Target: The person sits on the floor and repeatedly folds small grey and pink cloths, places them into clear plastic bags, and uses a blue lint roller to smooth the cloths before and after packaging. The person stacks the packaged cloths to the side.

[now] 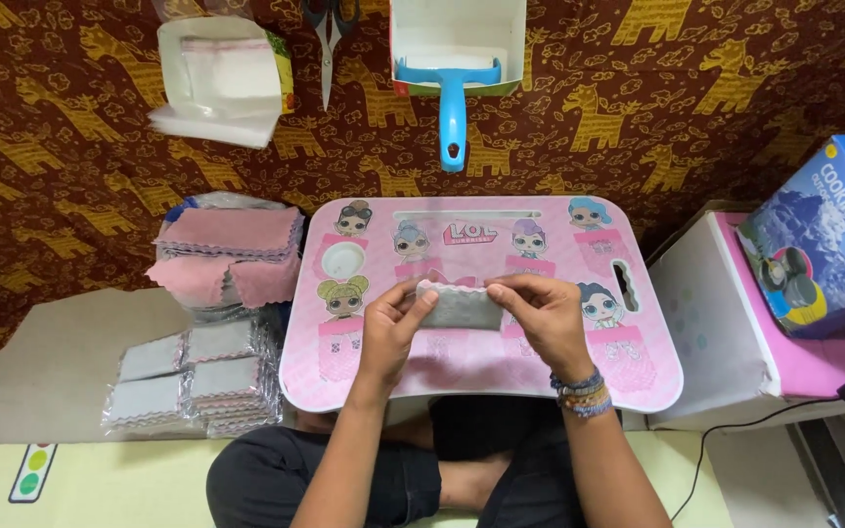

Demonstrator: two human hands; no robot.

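My left hand (393,328) and my right hand (545,318) hold a small folded grey cloth with zigzag edges (459,306) between them, just above a pink lap table (462,376) printed with cartoon dolls. Each hand pinches one end of the cloth. A bit of pink cloth shows along its top edge. Beaded bracelets circle my right wrist.
A stack of pink zigzag-edged cloths (230,252) lies left of the table, with piles of clear-wrapped grey cloths (193,376) below it. Behind are a white box of plastic bags (222,78), scissors (329,39) and a blue roller tool (452,98). A blue carton (823,244) stands on a white box (726,332) at right.
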